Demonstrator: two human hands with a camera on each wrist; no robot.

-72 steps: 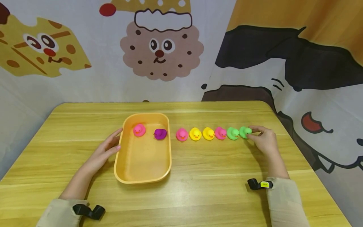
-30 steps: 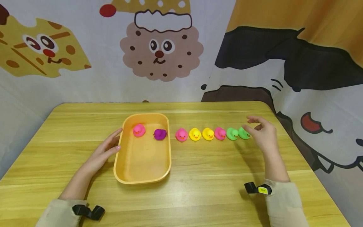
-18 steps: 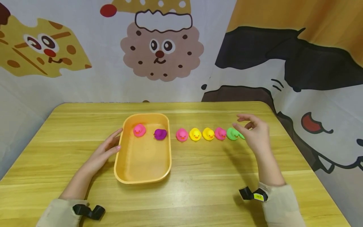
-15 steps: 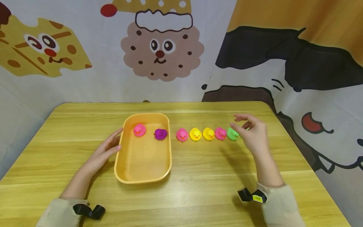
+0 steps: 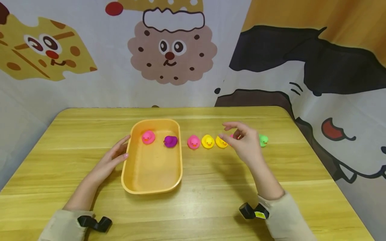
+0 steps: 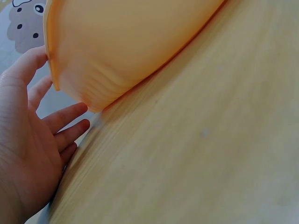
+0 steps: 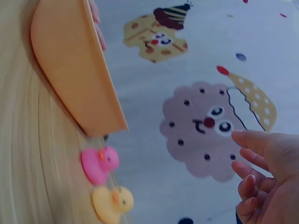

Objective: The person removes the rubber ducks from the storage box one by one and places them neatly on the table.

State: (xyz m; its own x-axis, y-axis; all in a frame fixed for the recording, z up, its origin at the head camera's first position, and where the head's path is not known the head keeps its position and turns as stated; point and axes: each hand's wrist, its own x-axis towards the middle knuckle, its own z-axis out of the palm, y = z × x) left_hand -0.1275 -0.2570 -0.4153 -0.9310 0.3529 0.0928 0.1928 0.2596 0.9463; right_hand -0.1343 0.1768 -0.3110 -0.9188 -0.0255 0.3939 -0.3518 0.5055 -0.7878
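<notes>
My left hand [image 5: 113, 156] rests against the left side of the orange basin [image 5: 150, 191], its fingers spread loosely along the wall. In the left wrist view the thumb [image 6: 35, 60] touches the basin's rim. Inside the basin sit a pink rubber duck [image 5: 148, 137] and a purple rubber duck [image 5: 171, 141]. To its right runs a row of ducks: a pink duck [image 5: 194, 142], a yellow duck [image 5: 208, 141], another yellow duck [image 5: 221, 142], then others partly hidden. Over that row hovers my right hand [image 5: 245, 144], holding nothing, with thumb and forefinger apart. A green duck [image 5: 263, 140] shows beyond it.
The wooden table [image 5: 211, 207] has rounded far corners, and a cartoon-printed cloth [image 5: 105, 90] hangs behind it. Black wrist cameras sit on both sleeves, the left camera [image 5: 94, 223] and the right camera [image 5: 254, 211].
My right hand has let go of the green duck at the row's right end, lifted, and moved left above the row. My left hand and the basin have stayed put.
</notes>
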